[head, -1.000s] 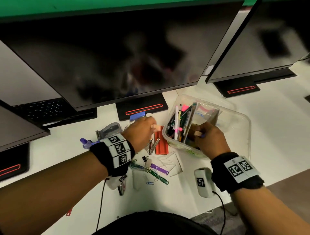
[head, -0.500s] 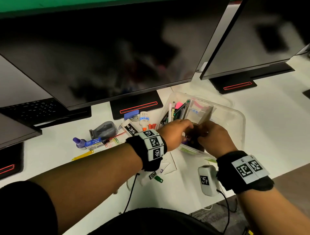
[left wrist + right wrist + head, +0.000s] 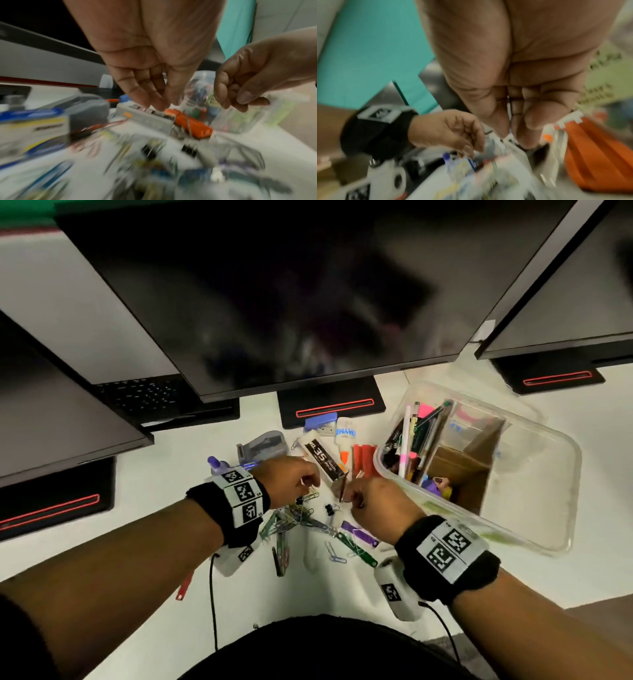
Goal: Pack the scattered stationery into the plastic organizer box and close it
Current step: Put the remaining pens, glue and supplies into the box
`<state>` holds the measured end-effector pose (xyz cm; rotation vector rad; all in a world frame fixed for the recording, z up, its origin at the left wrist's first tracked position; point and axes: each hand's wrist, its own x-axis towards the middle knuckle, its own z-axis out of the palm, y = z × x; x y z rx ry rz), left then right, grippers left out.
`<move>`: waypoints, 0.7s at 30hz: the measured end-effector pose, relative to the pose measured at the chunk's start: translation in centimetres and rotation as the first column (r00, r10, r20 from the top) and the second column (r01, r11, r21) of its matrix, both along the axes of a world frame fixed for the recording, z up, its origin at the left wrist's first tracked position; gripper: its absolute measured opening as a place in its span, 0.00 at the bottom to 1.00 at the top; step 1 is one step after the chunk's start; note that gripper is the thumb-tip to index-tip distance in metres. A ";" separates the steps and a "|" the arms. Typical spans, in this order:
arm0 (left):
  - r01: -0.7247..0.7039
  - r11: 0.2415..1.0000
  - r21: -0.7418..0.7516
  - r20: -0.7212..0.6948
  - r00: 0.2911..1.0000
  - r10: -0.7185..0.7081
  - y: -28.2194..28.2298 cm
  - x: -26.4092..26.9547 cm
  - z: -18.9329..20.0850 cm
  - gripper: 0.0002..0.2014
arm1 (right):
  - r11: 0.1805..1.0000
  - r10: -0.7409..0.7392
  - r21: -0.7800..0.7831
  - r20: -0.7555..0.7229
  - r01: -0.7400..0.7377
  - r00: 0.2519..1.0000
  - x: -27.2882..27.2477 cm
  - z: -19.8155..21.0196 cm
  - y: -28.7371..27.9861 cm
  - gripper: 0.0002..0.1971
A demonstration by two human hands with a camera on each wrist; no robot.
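Observation:
The clear plastic organizer box [image 3: 561, 446] stands open at the right, holding pens, markers and a cardboard divider [image 3: 459, 470]. Left of it, a heap of coloured paper clips [image 3: 291, 518] and a black binder clip [image 3: 329, 509] lie on the white desk. My left hand [image 3: 310, 484] hovers over the heap with fingertips gathered and pointing down [image 3: 168, 105]; the blur hides whether it holds anything. My right hand [image 3: 352, 501] is curled beside it, and in the right wrist view the thumb and fingers [image 3: 513, 129] pinch a thin dark wire clip.
Behind the hands lie a staple box [image 3: 322, 457], a red case [image 3: 364, 458], a glue bottle [image 3: 345, 440], a grey stapler [image 3: 263, 445] and a blue item [image 3: 320, 419]. A purple tag [image 3: 359, 534] lies nearer. Monitor screens overhang the desk's back; a keyboard [image 3: 137, 397] sits far left.
Both hands have left the box and moved left and nearer, down to the heap of clips. The head view has shifted with them.

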<state>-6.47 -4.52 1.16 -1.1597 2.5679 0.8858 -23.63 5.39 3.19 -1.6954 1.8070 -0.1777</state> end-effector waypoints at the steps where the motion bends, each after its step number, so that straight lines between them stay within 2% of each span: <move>1: 0.024 1.000 0.013 0.064 0.998 -0.025 0.2 0.9 -0.7 0.11 | 0.999 0.032 0.037 -0.027 -0.031 0.999 0.6 -1.3 -0.1 0.15; 3: 0.026 0.999 0.040 0.137 0.990 -0.031 0.7 2.6 -1.7 0.12 | 0.992 0.104 0.081 -0.061 -0.099 0.993 1.6 -3.3 0.0 0.16; 6: -0.011 0.998 0.054 0.174 0.985 0.001 1.4 5.2 -3.1 0.12 | 0.977 0.193 0.112 -0.083 -0.183 0.978 2.4 -5.2 0.5 0.18; 11: -0.092 0.995 0.046 0.191 0.978 0.082 2.4 9.7 -4.4 0.12 | 0.986 0.141 0.094 -0.056 -0.135 0.988 3.3 -6.9 0.9 0.15; 13: -0.112 0.993 0.033 0.197 0.975 0.103 2.8 11.4 -4.7 0.13 | 0.991 0.122 0.064 -0.130 -0.115 0.984 4.0 -7.5 1.0 0.13; 17: -0.160 0.987 -0.015 0.173 0.972 0.161 3.5 14.0 -5.2 0.14 | 0.984 0.178 0.021 -0.162 -0.177 0.971 5.9 -8.5 0.8 0.12; 21: -0.221 0.975 -0.034 0.122 0.967 0.223 4.6 15.8 -5.5 0.14 | 0.988 0.152 -0.011 -0.089 -0.153 0.984 7.5 -8.4 -0.2 0.10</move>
